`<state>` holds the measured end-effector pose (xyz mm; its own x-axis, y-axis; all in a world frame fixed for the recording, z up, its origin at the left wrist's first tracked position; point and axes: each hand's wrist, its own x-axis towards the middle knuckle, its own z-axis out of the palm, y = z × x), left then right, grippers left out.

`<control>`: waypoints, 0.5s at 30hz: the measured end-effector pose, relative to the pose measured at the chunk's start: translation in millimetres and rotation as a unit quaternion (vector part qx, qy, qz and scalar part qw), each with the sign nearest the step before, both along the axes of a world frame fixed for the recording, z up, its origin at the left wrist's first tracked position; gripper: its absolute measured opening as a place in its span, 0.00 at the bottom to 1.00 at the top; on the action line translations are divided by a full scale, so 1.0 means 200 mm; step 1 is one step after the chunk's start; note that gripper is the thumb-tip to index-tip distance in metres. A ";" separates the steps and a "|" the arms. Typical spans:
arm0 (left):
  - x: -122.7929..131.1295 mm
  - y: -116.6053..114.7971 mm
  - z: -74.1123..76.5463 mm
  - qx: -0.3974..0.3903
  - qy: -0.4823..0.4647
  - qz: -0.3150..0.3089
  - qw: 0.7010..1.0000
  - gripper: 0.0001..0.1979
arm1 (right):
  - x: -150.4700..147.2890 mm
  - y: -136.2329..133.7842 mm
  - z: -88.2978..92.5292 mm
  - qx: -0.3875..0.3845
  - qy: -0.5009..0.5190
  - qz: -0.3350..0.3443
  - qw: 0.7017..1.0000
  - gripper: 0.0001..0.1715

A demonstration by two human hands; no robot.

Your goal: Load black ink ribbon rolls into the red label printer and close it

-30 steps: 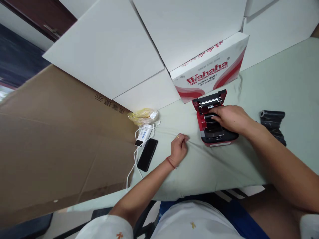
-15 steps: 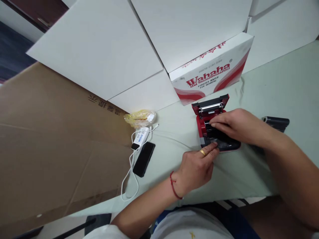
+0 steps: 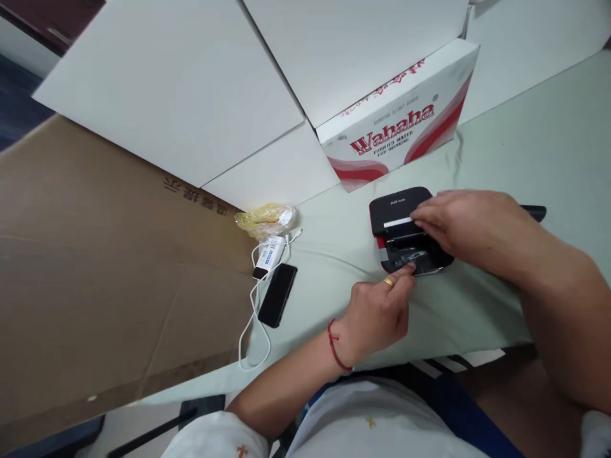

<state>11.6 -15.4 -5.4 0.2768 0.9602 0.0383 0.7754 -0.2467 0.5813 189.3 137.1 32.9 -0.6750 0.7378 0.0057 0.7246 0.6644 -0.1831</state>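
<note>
Lightly, the right hand (image 3: pixel 477 229) lies spread over a black compact printer (image 3: pixel 396 210) on the tabletop (image 3: pixel 539 140), the left hand (image 3: pixel 377 312) touching its front edge, neither gripping.

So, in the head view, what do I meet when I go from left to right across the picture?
Brown cardboard sheet, black smartphone, left hand, black-and-red portable printer, right hand

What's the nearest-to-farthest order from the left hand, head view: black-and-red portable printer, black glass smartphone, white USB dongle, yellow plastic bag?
From the left hand:
1. black-and-red portable printer: at the fingertips, ahead
2. black glass smartphone: to the left, on the cloth
3. white USB dongle: just past the phone
4. yellow plastic bag: farthest, beyond the dongle
</note>
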 end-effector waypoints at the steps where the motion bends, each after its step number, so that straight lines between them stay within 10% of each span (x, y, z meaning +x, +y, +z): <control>1: 0.00 0.00 0.00 -0.004 0.002 0.001 1.000 0.23 | 0.00 -0.04 0.02 -0.028 -0.055 -0.010 0.998 0.14; 10: -0.01 0.00 0.01 -0.007 -0.057 0.036 0.998 0.22 | -0.06 -0.17 0.07 -0.030 -0.150 -0.017 0.988 0.18; 15: -0.07 0.08 0.03 -0.001 -0.241 0.273 0.931 0.10 | -0.01 -0.13 0.03 -0.026 -0.113 -0.030 0.993 0.12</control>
<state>-2.4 -0.2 0.3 -0.3028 0.9526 0.0305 0.4332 0.1091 0.8947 186.7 112.0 38.8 -0.6100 0.7716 -0.1803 0.7887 0.6132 -0.0444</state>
